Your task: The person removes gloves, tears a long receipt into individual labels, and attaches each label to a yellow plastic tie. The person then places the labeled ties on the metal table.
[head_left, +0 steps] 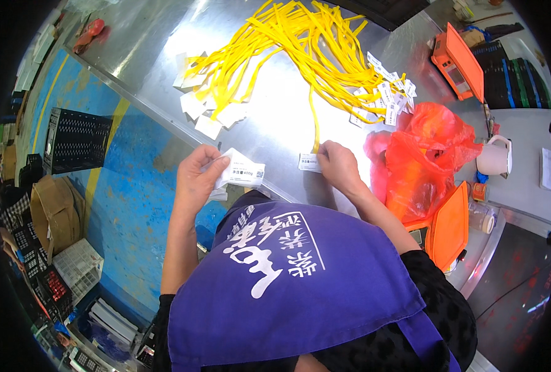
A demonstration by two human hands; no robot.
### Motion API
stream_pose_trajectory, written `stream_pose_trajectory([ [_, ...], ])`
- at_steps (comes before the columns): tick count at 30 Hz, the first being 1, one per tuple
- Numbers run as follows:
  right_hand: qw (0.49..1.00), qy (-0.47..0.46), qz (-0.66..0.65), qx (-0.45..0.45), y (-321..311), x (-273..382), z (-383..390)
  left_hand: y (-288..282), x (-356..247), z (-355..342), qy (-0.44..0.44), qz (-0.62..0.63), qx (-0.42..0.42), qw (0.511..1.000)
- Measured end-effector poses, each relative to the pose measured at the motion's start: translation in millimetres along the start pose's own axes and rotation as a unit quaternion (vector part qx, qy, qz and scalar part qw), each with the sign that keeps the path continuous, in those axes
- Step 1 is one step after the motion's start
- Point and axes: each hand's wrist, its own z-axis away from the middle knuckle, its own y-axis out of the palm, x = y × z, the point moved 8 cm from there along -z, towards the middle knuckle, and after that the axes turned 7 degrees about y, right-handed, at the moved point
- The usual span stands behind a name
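My left hand (196,180) is closed on a small stack of white printed labels (243,170), thumb on top, just off the table's near edge. To its right, my right hand (341,167) pinches one white label (309,162) at the lower end of a single yellow strip (316,124). That strip runs up into a large pile of yellow strips (312,53) spread over the metal table (266,111). White labels (208,127) hang at the pile's left ends, and more labels (387,99) gather at its right ends.
Right of my right hand lies a red plastic bag (433,139), beside an orange scale (446,229) and a white mug (493,156). Another orange scale (458,62) stands farther back. On the blue floor at left are a black crate (77,141) and a cardboard box (55,211).
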Motion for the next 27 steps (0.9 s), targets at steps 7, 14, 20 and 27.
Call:
stream_pose_trajectory([
  [7, 0.997, 0.018, -0.073, 0.036, -0.6, -1.5, 2.4, 43.0, -6.8, -3.8, 0.104, -0.054, 0.16, 0.98],
  [14, 0.998, -0.063, -0.026, -0.003, -7.3, 8.1, 20.5, 169.1, -5.5, -18.0, 0.248, -0.216, 0.431, 0.84],
  [20, 0.994, -0.08, -0.05, -0.049, -14.2, 1.6, 28.5, 186.4, 21.7, -29.9, 0.199, -0.346, 0.465, 0.791],
  [27, 0.968, -0.217, -0.031, -0.125, -42.0, 5.7, 66.5, 191.9, 20.9, -18.3, 0.187, -0.434, 0.449, 0.758],
])
